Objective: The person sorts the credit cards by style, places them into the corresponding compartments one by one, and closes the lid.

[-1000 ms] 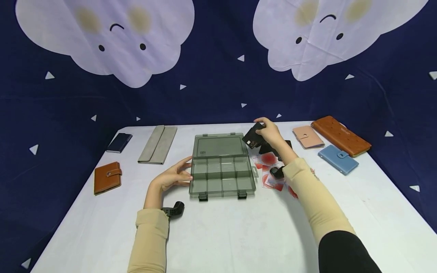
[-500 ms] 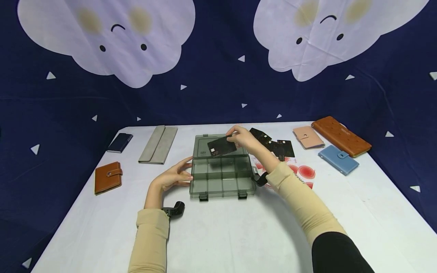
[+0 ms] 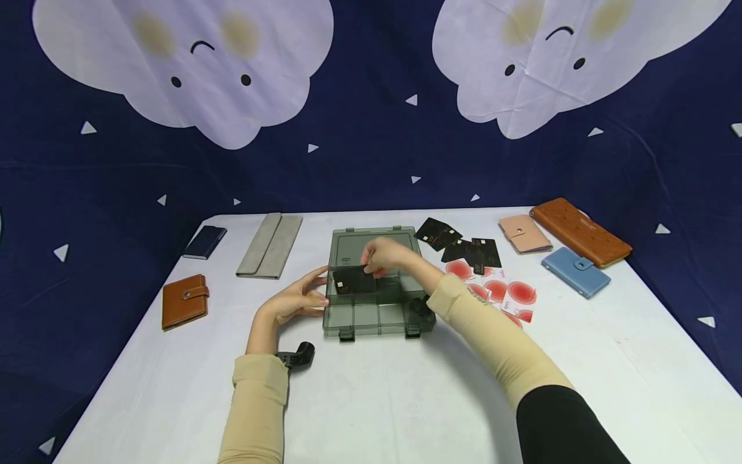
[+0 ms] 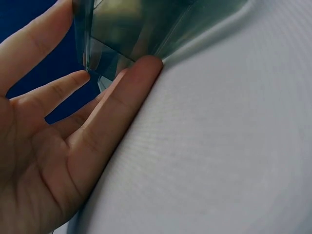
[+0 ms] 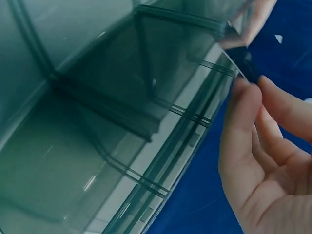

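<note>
- Black card (image 3: 351, 281): over the left part of the box's (image 3: 379, 331) back row of compartments; cannot tell if its lower edge touches the floor or dividers.
- Key relation: card extends left from the right hand's (image 3: 387, 254) fingers, head view. Long axis runs roughly left-right, along the row, crossing a divider line.
- Right hand: thumb and fingers pinch the card near its right end, so the left end sticks out free. Right wrist view shows the card almost edge-on between the fingertips.
- Left hand (image 3: 294, 298): at the box's left side, fingers fairly straight and spread, fingertips touching the outer wall. Not on the card.
- Nearer hand: right, in contact. Left is just beside the card's free end, box wall between.
- Box lid (image 3: 371, 234): folded back, behind the compartments.
- Loose black cards (image 3: 487, 251): right of the box, behind the red-and-white cards (image 3: 522, 294).
</note>
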{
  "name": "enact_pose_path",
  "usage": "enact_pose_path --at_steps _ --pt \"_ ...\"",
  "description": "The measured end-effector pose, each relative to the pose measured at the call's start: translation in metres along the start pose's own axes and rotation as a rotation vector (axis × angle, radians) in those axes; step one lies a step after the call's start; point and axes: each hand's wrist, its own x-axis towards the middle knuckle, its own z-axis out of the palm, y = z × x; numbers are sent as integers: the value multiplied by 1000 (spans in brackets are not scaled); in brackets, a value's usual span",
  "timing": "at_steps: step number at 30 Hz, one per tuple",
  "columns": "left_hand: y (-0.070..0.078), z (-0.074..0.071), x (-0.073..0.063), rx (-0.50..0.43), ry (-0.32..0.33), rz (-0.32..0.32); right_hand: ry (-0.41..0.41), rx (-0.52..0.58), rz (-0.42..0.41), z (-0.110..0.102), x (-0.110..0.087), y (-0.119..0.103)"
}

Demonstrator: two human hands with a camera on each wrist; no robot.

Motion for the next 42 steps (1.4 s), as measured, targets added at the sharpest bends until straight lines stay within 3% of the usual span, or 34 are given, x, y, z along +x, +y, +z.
enact_pose_path --at_steps 11,16,23,28,30,32,36,39,42 --pt "0 1 0 -9 -3 4 -47 -298 -1 12 0 -1" --pt "1 0 0 -11 -3 3 -107 -370 44 10 -4 -4" --pt "0 0 0 -1 -2 -1 -239 -330 111 10 -3 -1" --pt "-2 -1 0 0 0 -1 -265 -289 82 3 -4 5" --pt "-3 -1 0 -2 2 -1 -225 -234 34 -5 -5 8" --pt "-3 -1 0 -1 5 -2 -131 -173 -15 -16 -7 10" --pt "-3 -1 -1 6 6 4 179 -191 -88 -44 -7 23" --pt "-3 -1 -1 5 4 9 345 -310 -18 -64 -2 45" --pt "-2 -1 -1 8 -3 14 340 -455 122 -78 2 69"
